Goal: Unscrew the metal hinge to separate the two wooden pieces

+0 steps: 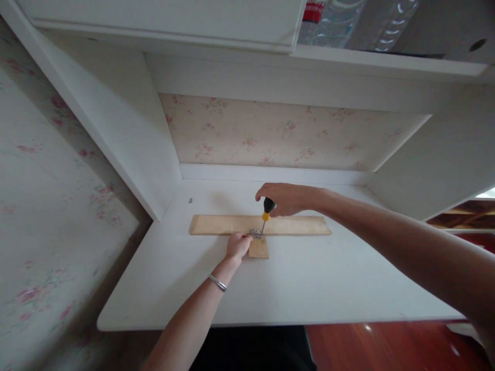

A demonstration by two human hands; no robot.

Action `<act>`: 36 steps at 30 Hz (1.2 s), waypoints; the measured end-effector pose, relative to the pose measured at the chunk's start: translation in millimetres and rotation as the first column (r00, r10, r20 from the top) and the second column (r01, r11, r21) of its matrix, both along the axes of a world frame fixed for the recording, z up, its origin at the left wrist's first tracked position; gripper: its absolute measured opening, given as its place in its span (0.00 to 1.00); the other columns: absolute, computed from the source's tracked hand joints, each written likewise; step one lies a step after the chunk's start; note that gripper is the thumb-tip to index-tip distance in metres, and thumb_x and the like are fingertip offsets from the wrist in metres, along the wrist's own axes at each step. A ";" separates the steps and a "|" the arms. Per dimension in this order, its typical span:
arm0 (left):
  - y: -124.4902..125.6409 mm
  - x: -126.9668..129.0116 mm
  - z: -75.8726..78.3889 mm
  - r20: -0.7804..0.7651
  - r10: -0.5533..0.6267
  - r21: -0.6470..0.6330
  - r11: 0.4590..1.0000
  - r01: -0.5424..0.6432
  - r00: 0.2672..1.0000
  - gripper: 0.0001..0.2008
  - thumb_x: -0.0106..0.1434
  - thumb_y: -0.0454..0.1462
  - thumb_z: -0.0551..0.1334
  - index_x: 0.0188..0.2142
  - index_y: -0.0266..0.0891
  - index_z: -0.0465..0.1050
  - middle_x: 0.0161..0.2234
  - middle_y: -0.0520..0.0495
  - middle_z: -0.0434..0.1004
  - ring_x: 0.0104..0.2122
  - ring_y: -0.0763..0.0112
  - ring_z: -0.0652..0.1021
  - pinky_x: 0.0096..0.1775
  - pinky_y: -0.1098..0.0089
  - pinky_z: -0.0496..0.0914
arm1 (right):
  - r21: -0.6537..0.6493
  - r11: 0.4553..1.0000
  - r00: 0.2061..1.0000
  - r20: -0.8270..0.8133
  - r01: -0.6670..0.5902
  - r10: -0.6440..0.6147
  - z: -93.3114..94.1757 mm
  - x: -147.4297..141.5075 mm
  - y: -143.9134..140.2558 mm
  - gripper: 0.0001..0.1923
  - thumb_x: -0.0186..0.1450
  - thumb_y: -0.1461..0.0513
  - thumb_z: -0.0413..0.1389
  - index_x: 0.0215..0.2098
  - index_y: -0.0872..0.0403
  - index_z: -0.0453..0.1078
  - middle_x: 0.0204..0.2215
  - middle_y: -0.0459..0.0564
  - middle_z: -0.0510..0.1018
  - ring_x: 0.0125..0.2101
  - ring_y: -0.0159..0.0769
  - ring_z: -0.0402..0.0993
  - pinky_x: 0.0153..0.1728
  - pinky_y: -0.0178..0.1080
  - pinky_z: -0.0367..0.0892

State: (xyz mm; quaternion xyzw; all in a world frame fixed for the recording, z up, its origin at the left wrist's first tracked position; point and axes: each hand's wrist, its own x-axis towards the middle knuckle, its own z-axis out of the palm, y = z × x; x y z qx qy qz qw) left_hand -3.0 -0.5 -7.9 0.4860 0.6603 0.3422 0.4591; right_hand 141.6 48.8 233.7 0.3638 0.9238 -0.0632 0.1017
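A white desk [309, 288] fills the view, set into a white alcove with floral wallpaper [270, 136] on the back wall and a shelf [386, 62] overhead carrying clear plastic bottles [336, 20]. Across the desk, nearer the back edge than the front and roughly centred between its left and right sides, lies a long wooden strip [216, 224], pale tan, flat, running parallel to the back edge, its left end cut on a slant. Butted against its front side sits a small wooden block [259, 250], same pale wood, squarish, pointing toward the front edge, so the two make a T. Bridging the joint is a small metal hinge [255, 233], silvery, lying flat where block meets strip. The right hand [288, 198] comes in from the right side, fingers wrapped closed around the top of a screwdriver [266, 212] — black handle, yellow collar, thin steel shaft standing nearly upright with its tip down on the hinge. The left hand [237, 246] reaches up from the front edge, a silver bangle [217, 283] on the wrist, fingers pinched closed at the hinge's left side, resting on the wood. Tiny dark speck, maybe a screw [190, 200], sits alone near the back left corner.
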 end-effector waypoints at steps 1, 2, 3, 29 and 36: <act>0.0 0.0 -1.2 0.007 -0.001 0.008 1.000 0.001 1.000 0.09 0.53 0.39 0.61 0.22 0.37 0.76 0.22 0.49 0.75 0.25 0.70 0.73 0.26 0.73 0.59 | 0.018 0.999 0.999 0.002 0.045 -0.045 -1.3 0.2 0.3 0.31 0.57 0.50 0.58 0.54 0.54 0.64 0.50 0.59 0.70 0.46 0.45 0.70 0.42 0.40 0.64; 0.1 -0.1 -2.4 0.010 -0.002 0.014 1.000 0.002 1.000 0.09 0.52 0.39 0.60 0.22 0.37 0.75 0.22 0.50 0.75 0.25 0.71 0.72 0.26 0.73 0.59 | 0.046 0.992 0.993 0.026 0.114 -0.115 -2.3 -0.1 0.4 0.31 0.59 0.46 0.54 0.54 0.55 0.65 0.48 0.60 0.72 0.44 0.46 0.71 0.41 0.41 0.64; 0.3 -0.3 -3.5 0.007 -0.004 0.020 1.000 0.004 1.000 0.09 0.52 0.39 0.60 0.21 0.37 0.75 0.21 0.50 0.74 0.25 0.71 0.72 0.26 0.73 0.58 | 0.080 0.980 0.981 0.063 0.180 -0.186 -2.9 -0.9 0.4 0.30 0.61 0.45 0.50 0.52 0.56 0.66 0.45 0.61 0.73 0.42 0.47 0.72 0.39 0.42 0.64; 0.7 -0.4 -0.1 -0.030 0.002 0.005 1.000 -0.002 1.000 0.09 0.52 0.39 0.61 0.21 0.36 0.75 0.21 0.49 0.74 0.25 0.70 0.73 0.25 0.73 0.58 | -0.024 0.994 0.994 0.025 0.103 -0.102 -6.9 2.1 9.6 0.29 0.55 0.53 0.59 0.54 0.51 0.64 0.45 0.55 0.76 0.41 0.43 0.73 0.34 0.36 0.62; 0.1 -0.5 0.5 -0.030 0.000 0.001 1.000 0.000 1.000 0.09 0.52 0.39 0.61 0.20 0.36 0.75 0.21 0.49 0.74 0.25 0.70 0.73 0.25 0.73 0.58 | -0.072 0.990 0.991 0.064 0.124 -0.119 -7.0 2.8 11.5 0.18 0.59 0.56 0.54 0.46 0.52 0.69 0.37 0.53 0.79 0.36 0.40 0.75 0.32 0.36 0.62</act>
